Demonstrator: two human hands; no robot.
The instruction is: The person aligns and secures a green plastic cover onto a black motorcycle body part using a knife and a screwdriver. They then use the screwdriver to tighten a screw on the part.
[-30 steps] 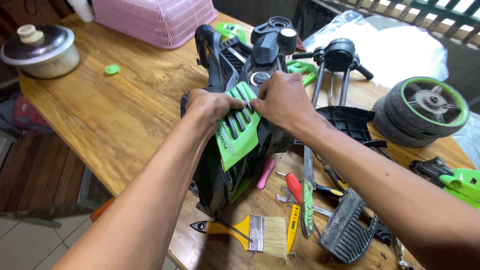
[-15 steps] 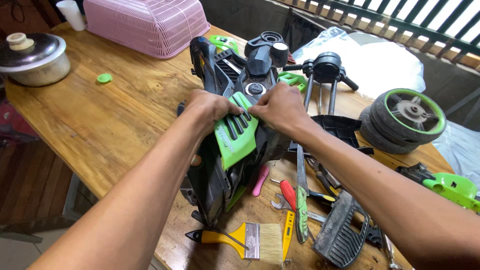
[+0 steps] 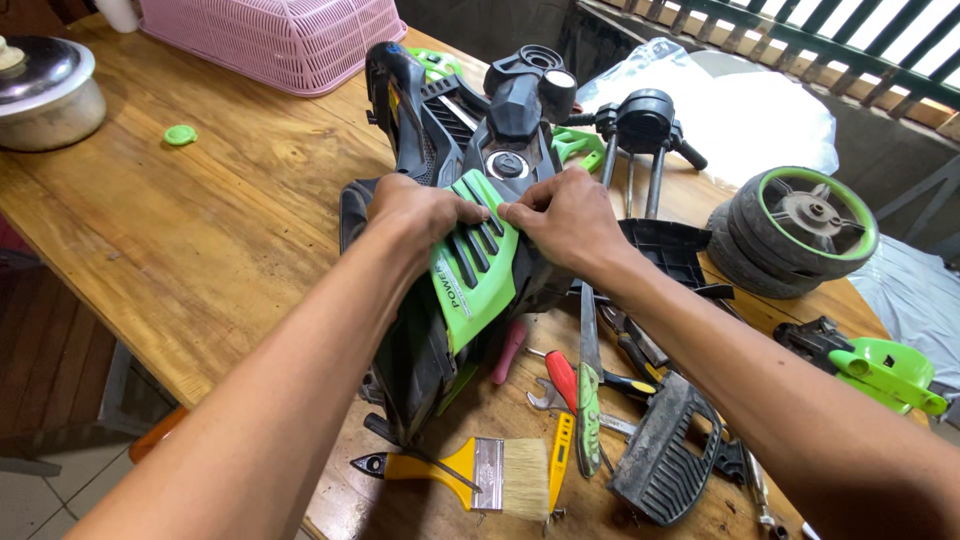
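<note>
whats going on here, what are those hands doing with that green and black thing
A person has both hands on a green vented panel fitted to a black machine body lying on a wooden table. The left hand and right hand press its upper edge. A paintbrush, screwdrivers and stacked wheels lie nearby.

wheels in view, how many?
2, stacked together at the table's right edge: front wheel with green rim, second wheel behind it, mostly hidden. More may be out of sight.

Both forearms are reaching forward, converging at the middle. The left hand (image 3: 420,215) is lying palm down with fingers curled; the right hand (image 3: 565,220) is pinching with bent fingertips.
</note>
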